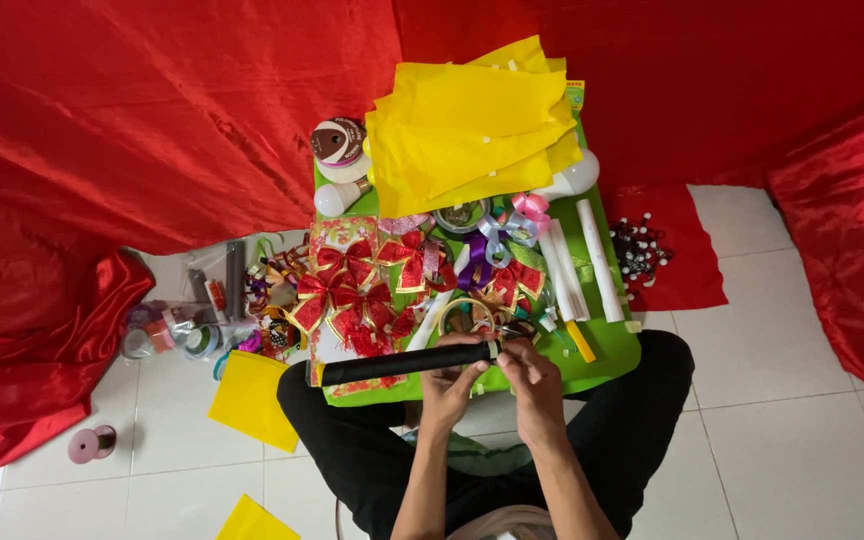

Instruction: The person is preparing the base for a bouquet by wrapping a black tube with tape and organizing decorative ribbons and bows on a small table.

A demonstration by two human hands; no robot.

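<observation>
Black rolled tube [407, 363] lies crosswise over the green counter [607, 345] edge, left hand [449, 390] closed around its right end, right hand [529, 385] pinching that tip, bows [347, 290] and yellow sheets [472, 125] lying untouched beyond.

Round tape roll [339, 141] with brown-and-white label, far left corner of my green board [612, 350]. Green-edged printed packet [575, 95] peeking from under yellow sheets [472, 125]. Small jars [167, 335] on floor, labels unclear.
</observation>
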